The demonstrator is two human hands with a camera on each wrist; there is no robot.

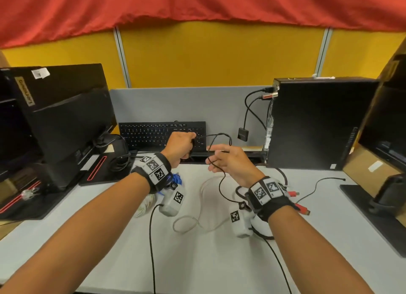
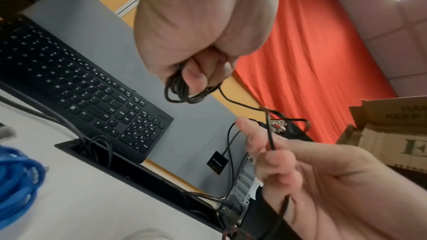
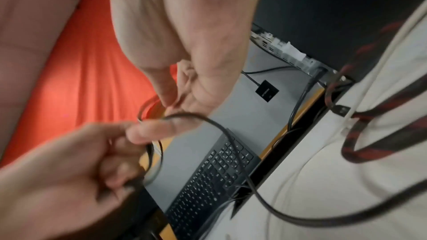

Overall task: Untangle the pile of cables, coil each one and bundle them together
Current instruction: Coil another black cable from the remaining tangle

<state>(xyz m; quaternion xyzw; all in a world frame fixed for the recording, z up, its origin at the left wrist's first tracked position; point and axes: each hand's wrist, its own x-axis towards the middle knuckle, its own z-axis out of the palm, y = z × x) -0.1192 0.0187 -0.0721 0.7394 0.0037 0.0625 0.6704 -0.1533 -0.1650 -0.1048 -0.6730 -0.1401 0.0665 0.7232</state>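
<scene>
My left hand (image 1: 190,144) is raised over the desk's back edge and grips a small coil of thin black cable (image 2: 184,92) in its fist. From the coil the cable loops (image 1: 220,136) to my right hand (image 1: 214,160), which pinches the strand (image 2: 270,138) between thumb and fingers. Below that hand the cable hangs down to the desk (image 1: 222,190). A blue cable (image 1: 177,179) lies under my left wrist. A white cable (image 1: 198,223) curls on the desk's middle. A red-and-black braided cable (image 3: 360,134) with red plugs (image 1: 303,209) lies under my right wrist.
A black keyboard (image 1: 162,135) leans on the grey partition behind the hands. A monitor (image 1: 66,117) stands at left, a black PC tower (image 1: 318,122) at right with cables plugged in. Further right are a cardboard box (image 1: 371,168) and a monitor stand (image 1: 384,197).
</scene>
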